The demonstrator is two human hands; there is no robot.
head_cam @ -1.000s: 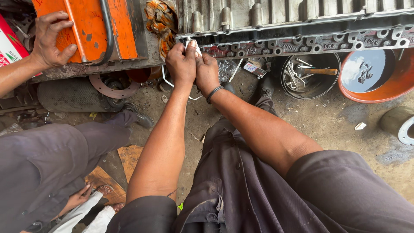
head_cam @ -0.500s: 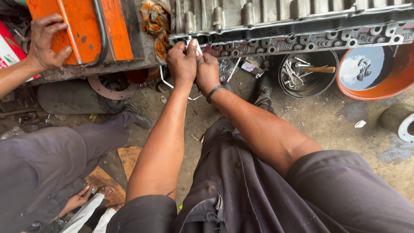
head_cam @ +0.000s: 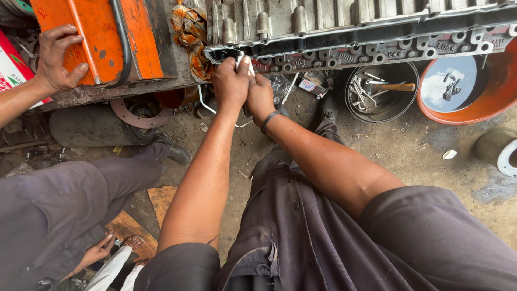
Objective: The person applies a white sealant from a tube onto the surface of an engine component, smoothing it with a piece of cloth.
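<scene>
1. Head view: the person's left hand [head_cam: 230,81] and right hand [head_cam: 260,97] are pressed together, pinching a small white object [head_cam: 240,63] against the near edge of the engine block [head_cam: 344,32].
2. Progress reads as early or midway; the block lies open, uncovered.
3. Below the block, a black tub of tools [head_cam: 381,90] waits.
4. Left of the block, a co-worker's hand [head_cam: 58,58] rests spread on an orange panel [head_cam: 102,37].

Two hands at the engine block [head_cam: 377,32]; one co-worker's hand [head_cam: 59,59]; one orange basin [head_cam: 484,102]; one black bucket [head_cam: 398,108].
</scene>
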